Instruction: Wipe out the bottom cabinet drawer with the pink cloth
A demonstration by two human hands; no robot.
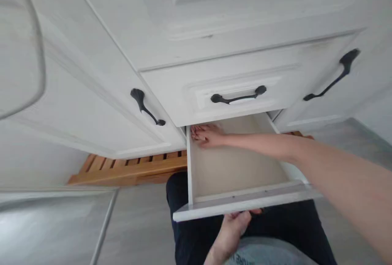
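One left hand (232, 229) meets the front panel (220, 209) of a white drawer (235, 171), pulled out above dark trousers (196, 236); that hand's fingers are mostly hidden, so I cannot tell their grip. Farther in, the right hand (208, 135) reaches the drawer's back left corner, fingers bunched, pinching unclear. Beyond, a black handle (239, 99) sits on the closed front (168, 89) above.

Apparently a room in a home: white panelled cabinet (190, 44), dark curved handles (217, 98), slatted wooden stand (128, 171) along its lower edge.

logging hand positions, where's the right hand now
In the head view, the right hand is in the open drawer, beside its left wall, toward the cabinet.
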